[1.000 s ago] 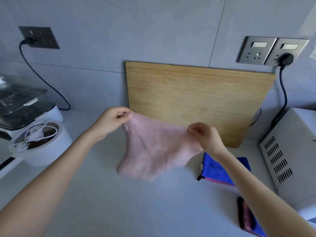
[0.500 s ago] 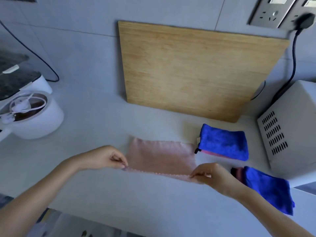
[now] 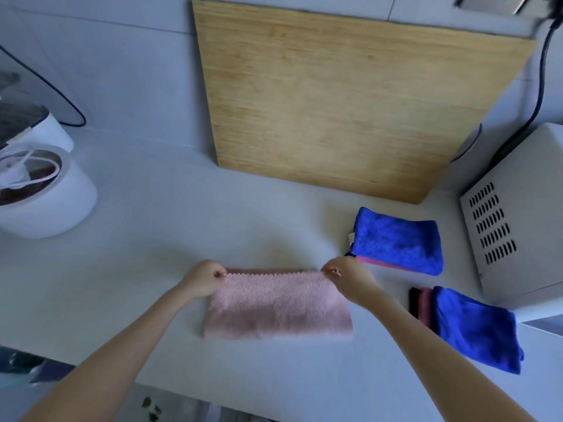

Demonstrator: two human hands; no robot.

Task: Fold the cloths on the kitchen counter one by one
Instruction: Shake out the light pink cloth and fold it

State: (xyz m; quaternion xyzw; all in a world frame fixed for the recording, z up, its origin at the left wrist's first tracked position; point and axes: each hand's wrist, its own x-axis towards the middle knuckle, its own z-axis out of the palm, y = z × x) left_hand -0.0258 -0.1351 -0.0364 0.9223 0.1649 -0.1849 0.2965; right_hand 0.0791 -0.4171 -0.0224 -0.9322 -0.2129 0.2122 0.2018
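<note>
Three cloths lie on the pale surface (image 3: 170,226): one pink knitted cloth (image 3: 278,303) near-centre and, to its right, a far blue plush cloth (image 3: 399,240) and a near blue plush cloth (image 3: 475,328). The left grip (image 3: 202,278) and right grip (image 3: 347,277) pinch the pink cloth's far corners; earlier they pinched its near edge.

The pink cloth (image 3: 278,303) is a pale, dusty pink with a fine, bumpy woven pattern across it. The nearer blue cloth (image 3: 475,330) is bright royal blue, with pink and black layers showing at its left edge. The farther blue cloth (image 3: 399,239) is the same blue, with a pink strip along its lower edge. The board (image 3: 350,102) is honey-brown wood with streaky grain. The desk (image 3: 213,214) is pale grey-white. The pot (image 3: 54,214) is white, the box (image 3: 533,178) off-white with rows of dark slots, the cable (image 3: 541,86) black.
</note>
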